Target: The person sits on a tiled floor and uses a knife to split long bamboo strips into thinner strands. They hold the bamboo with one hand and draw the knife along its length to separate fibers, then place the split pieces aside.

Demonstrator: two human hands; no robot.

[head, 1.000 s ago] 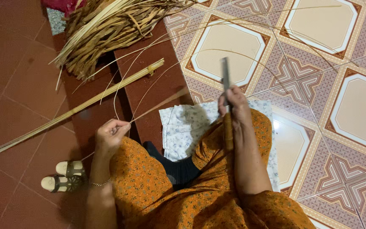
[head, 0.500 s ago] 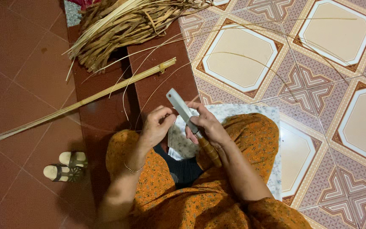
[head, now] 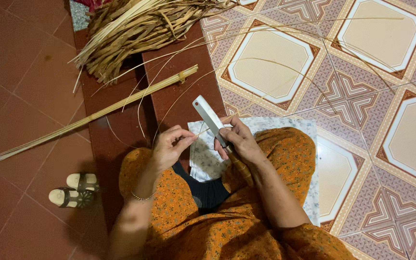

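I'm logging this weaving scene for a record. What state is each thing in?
knife: gripped in right hand, blade pointing away
thin strip: pinched by left hand
tied bundle of sticks: lying flat
pile of dried strips: loose heap
sandals: off, paired

The knife [head: 209,118] sits in the right hand [head: 237,140], the left hand [head: 169,147] just left. Beyond lie a stick bundle [head: 97,115] and heaped strips [head: 140,29]; sandals [head: 73,190] lie far left.
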